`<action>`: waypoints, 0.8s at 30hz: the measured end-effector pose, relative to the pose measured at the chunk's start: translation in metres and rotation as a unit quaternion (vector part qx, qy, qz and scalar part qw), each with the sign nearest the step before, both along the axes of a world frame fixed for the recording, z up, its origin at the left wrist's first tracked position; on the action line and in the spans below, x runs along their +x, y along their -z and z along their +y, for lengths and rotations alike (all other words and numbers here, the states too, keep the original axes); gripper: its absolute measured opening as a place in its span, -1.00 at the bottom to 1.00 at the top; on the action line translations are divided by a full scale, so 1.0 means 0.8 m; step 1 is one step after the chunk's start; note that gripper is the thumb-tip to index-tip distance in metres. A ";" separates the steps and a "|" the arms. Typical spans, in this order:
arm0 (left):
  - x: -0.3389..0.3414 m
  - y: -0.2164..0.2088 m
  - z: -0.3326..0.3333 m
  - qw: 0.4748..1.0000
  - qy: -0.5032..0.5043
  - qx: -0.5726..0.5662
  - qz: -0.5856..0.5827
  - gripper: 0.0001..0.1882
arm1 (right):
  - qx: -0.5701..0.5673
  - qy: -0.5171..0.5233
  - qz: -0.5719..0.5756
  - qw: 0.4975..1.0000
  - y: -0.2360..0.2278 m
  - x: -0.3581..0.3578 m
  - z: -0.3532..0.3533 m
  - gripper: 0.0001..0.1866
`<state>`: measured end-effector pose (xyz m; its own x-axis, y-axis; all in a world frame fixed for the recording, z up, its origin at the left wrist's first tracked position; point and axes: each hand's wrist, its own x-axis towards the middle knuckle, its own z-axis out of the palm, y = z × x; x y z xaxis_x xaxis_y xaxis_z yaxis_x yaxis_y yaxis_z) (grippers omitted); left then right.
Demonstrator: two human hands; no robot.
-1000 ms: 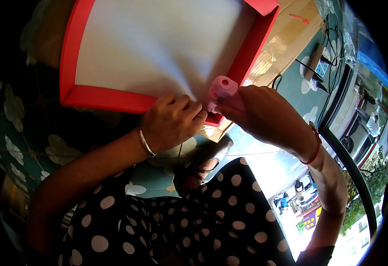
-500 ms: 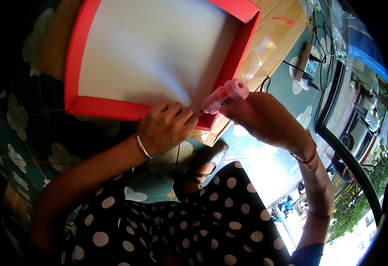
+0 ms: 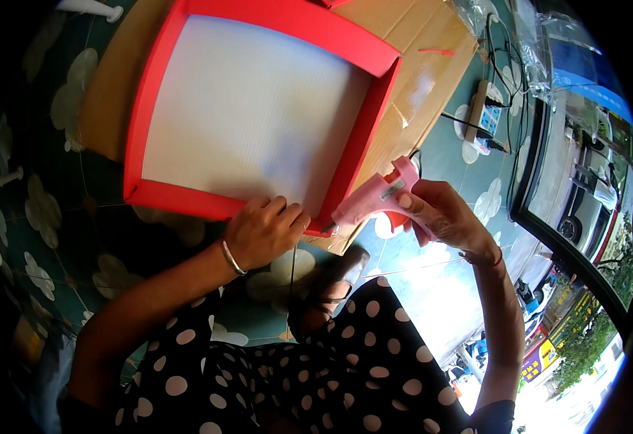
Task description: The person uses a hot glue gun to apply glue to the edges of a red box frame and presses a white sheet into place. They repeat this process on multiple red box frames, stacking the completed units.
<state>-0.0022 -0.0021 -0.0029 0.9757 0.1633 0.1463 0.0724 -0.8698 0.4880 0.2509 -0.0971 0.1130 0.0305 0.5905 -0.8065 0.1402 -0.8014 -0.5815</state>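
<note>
A shallow red box [image 3: 186, 199] with a pale ribbed inside lies in front of me on flattened cardboard. My left hand [image 3: 264, 230] grips the near wall close to its right corner, fingers curled over the edge. In my right hand [image 3: 443, 213] is a pink glue gun [image 3: 374, 195], held by its handle just right of that corner. Its nozzle points left and down toward the corner, and I cannot tell whether it touches. The corner itself is partly behind the nozzle.
Brown cardboard [image 3: 418, 94] extends beyond the box's right side, with a small red strip [image 3: 436, 51] on it. A power strip [image 3: 484, 116] with plugs and black cables sits on the green tiled floor, right. A dark frame [image 3: 570, 246] borders the street side. My sandalled foot [image 3: 331, 289] is below the box.
My right hand has turned the glue gun, so its side now shows, and shifted it right and down, out from over the box corner. The left hand keeps hold of the box wall.
</note>
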 end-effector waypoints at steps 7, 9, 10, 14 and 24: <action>0.000 -0.001 0.001 1.000 0.022 -0.011 -0.009 -0.89 | 0.063 0.208 -0.005 0.976 0.015 0.003 -0.011 -0.39; -0.006 -0.001 0.004 0.999 0.028 -0.004 -0.022 -0.95 | 0.084 0.306 0.030 0.948 0.003 0.012 -0.002 -0.43; -0.006 0.000 0.004 0.999 0.035 -0.005 -0.035 -0.97 | 0.107 0.336 0.045 0.935 -0.006 0.024 -0.004 -0.46; -0.027 -0.007 0.022 0.997 0.079 0.009 -0.011 -0.95 | 0.275 0.411 -0.004 0.869 -0.023 0.084 0.011 -0.49; -0.094 -0.022 0.138 0.962 0.268 0.005 0.053 -0.92 | 0.083 0.172 -0.375 0.907 0.111 0.137 -0.006 -0.58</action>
<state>-0.0774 0.1080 0.0148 0.9289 -0.3679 0.0412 -0.3390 -0.8007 0.4940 0.3603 -0.1015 0.0242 0.7399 0.5530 -0.3831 0.3043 -0.7830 -0.5425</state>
